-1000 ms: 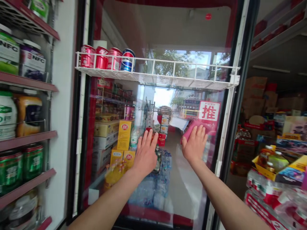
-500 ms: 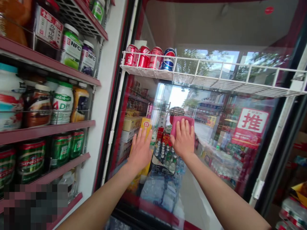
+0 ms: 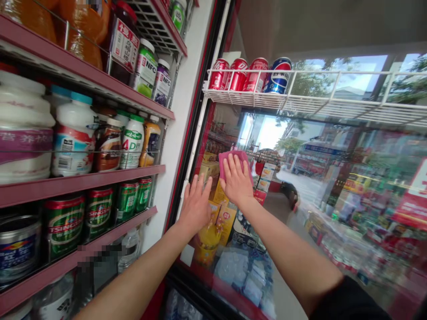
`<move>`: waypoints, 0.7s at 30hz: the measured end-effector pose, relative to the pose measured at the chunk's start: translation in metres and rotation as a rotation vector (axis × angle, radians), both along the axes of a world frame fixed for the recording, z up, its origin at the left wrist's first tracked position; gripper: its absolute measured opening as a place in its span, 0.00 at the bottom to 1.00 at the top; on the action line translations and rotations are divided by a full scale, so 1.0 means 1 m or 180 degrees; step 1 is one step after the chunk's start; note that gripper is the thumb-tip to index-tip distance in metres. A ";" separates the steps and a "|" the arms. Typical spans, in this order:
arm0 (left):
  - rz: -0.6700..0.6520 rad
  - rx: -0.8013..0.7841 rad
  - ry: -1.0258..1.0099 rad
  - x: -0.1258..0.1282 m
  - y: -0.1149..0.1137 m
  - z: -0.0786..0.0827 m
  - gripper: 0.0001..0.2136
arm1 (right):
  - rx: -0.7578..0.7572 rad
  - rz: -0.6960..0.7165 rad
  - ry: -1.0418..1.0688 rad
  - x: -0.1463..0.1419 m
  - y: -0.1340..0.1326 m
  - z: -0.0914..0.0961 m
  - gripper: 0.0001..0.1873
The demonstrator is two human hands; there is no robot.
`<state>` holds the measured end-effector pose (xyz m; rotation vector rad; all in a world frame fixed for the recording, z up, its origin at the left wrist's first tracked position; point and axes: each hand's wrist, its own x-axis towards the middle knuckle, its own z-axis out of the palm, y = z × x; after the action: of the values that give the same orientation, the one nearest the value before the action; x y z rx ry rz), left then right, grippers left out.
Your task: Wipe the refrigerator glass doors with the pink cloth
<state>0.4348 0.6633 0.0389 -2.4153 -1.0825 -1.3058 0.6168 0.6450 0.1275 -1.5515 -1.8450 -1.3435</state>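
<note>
Both my hands rest flat on the glass door (image 3: 310,155) of a drinks cooler. My right hand (image 3: 236,180) presses a pink cloth (image 3: 230,162) against the pane, with the fingers spread over it. A little lower and to the left, my left hand (image 3: 196,206) lies open on the bare glass, close to the door's black frame (image 3: 196,133) and holding nothing. Above both hands, a white wire rack (image 3: 300,103) is fixed to the door, carrying red cans and a blue Pepsi can (image 3: 276,76).
Left of the door, red shelves hold bottled drinks (image 3: 132,146) and green Tsingtao beer cans (image 3: 65,226). Cartons and plastic-wrapped bottles (image 3: 233,275) show through the lower glass. Street reflections cover the right of the pane. A dark sleeve (image 3: 347,302) shows at my right forearm.
The view has turned left toward the shelves. My right hand has slid left across the glass with the pink cloth, closing on my left hand, which has also shifted left.
</note>
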 end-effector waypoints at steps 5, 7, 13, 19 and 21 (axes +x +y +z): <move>0.0108 -0.0071 -0.0001 -0.016 0.013 -0.003 0.46 | -0.0178 0.0228 -0.0078 -0.034 0.039 0.002 0.42; 0.0158 -0.0087 -0.0023 -0.022 0.018 -0.007 0.46 | -0.0214 0.0282 -0.0089 -0.046 0.053 0.001 0.42; 0.0342 -0.0186 -0.0049 -0.036 0.030 -0.026 0.46 | -0.0285 0.0472 0.0100 -0.072 0.083 -0.020 0.41; 0.0461 -0.0346 -0.0036 -0.040 0.035 -0.048 0.45 | -0.0502 0.0597 0.0259 -0.080 0.089 -0.076 0.39; 0.0478 -0.0398 -0.0037 -0.038 0.035 -0.056 0.45 | -0.0670 0.0549 0.0186 -0.078 0.087 -0.097 0.38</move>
<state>0.3972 0.6978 -0.0172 -2.3608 -1.3578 -1.2397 0.5383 0.7322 0.0308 -1.4728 -2.0852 -1.0458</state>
